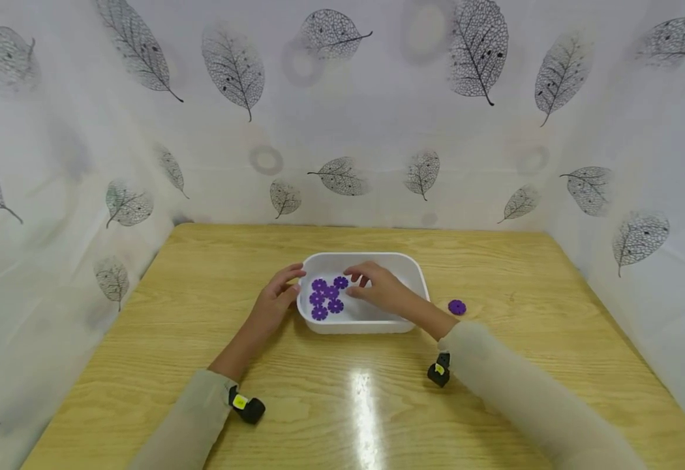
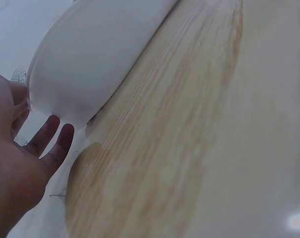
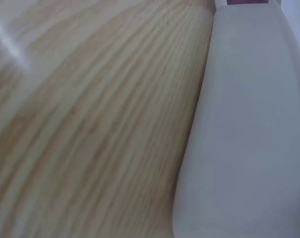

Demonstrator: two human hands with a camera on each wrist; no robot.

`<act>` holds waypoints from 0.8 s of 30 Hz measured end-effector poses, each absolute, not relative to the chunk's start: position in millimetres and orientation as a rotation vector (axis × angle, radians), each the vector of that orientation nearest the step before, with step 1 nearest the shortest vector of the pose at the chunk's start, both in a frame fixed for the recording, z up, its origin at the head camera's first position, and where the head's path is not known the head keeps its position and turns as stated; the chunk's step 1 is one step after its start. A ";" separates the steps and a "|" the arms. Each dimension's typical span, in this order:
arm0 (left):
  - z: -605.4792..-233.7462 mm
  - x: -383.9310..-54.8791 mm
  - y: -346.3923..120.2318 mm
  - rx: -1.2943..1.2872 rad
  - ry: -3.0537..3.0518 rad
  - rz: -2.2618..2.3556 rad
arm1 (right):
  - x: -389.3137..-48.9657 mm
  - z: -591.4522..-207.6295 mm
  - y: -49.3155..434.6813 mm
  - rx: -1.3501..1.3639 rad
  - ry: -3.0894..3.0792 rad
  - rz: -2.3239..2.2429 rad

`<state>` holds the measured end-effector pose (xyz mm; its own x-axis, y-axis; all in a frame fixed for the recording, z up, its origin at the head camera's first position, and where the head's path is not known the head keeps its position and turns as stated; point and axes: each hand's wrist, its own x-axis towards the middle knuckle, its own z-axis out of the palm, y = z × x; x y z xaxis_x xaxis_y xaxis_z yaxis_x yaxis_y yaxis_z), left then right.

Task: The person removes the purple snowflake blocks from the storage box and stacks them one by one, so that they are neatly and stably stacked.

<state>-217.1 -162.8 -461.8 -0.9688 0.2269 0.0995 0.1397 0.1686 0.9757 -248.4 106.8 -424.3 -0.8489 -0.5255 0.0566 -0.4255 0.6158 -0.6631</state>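
Observation:
A white plastic tub (image 1: 361,327) stands on the table with several purple flower-shaped discs (image 1: 319,313) gathered at its left end. My left hand (image 1: 276,294) is at the tub's left end, its fingertips right at the rim. In the left wrist view, the left fingers (image 2: 58,148) are spread beside the tub wall (image 2: 95,54). Over the inside of the tub, my right hand (image 1: 380,287) has its thumb and fingers apart, just right of the discs, with nothing seen between them. The right wrist view shows the tub's outer wall (image 3: 249,124) but not the right hand.
One more purple disc (image 1: 456,307) lies on the wooden table (image 1: 307,405), to the right of the tub. A pale curtain with leaf prints (image 1: 342,117) hangs behind the table and along both sides. Both sleeves carry a black wrist camera (image 1: 439,372).

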 end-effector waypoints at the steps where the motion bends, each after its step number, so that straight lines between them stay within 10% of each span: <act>1: -461.6 -217.0 -162.6 0.365 2.349 1.946 | -248.8 -425.1 105.5 -0.797 2.689 -1.040; 24: -464.0 -219.1 -163.4 0.391 2.330 1.960 | -252.0 -436.8 89.3 -0.871 2.593 -0.790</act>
